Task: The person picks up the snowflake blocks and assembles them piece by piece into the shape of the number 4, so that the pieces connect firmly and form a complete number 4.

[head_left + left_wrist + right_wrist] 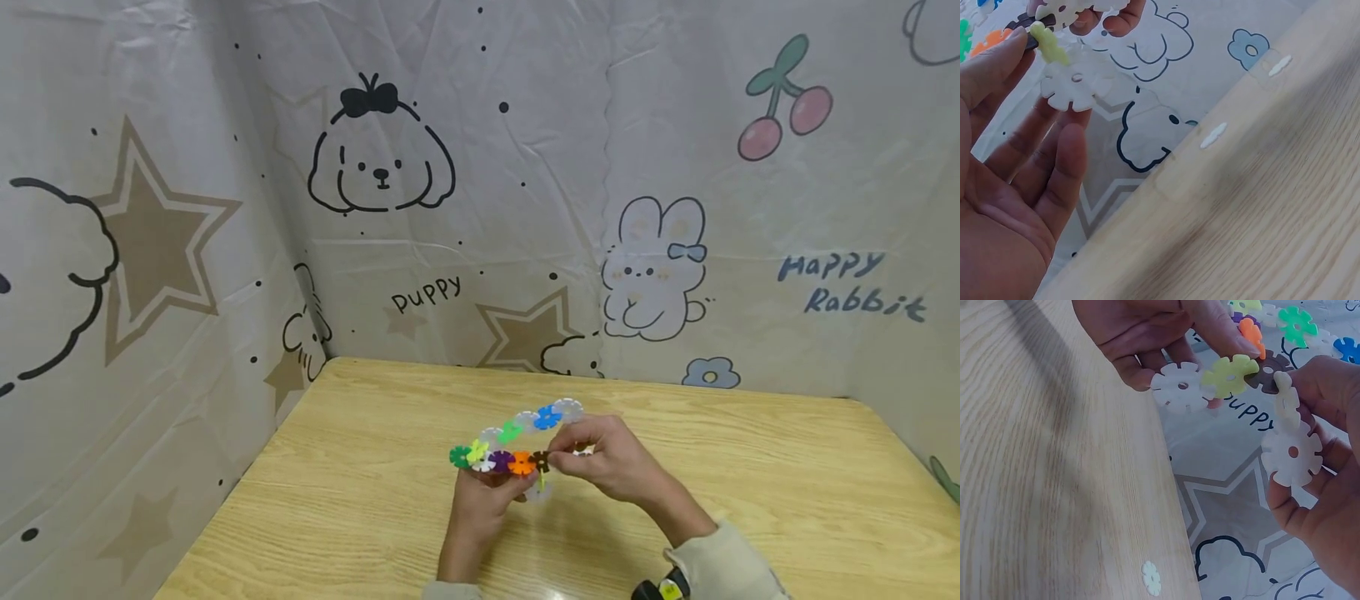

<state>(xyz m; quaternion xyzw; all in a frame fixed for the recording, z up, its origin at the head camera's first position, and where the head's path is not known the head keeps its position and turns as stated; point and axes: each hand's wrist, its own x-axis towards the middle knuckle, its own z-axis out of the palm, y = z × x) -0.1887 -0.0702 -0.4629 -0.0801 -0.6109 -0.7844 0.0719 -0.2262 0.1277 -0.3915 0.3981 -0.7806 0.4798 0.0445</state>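
Above the table, both hands hold one linked chain of slotted plastic snowflake discs (501, 461) in green, yellow, white, purple, orange, blue and brown. My left hand (483, 508) grips it from below, its thumb by the orange disc (521, 463) and the dark brown disc (1268, 370). A yellow disc (1232, 376) and a white disc (1183, 387) branch off the brown one, the white one against the left fingers. My right hand (611, 458) pinches the chain near the brown disc. Two joined white discs (1292, 453) hang there in the right wrist view, partly covered by its fingers.
The wood-grain table (337, 483) stretches out below the hands. A printed curtain (525, 208) stands behind its far edge. A pale patch (1151, 578) shows on the wood; whether disc or glare, I cannot tell. Something black and yellow (663, 586) sits by the right sleeve.
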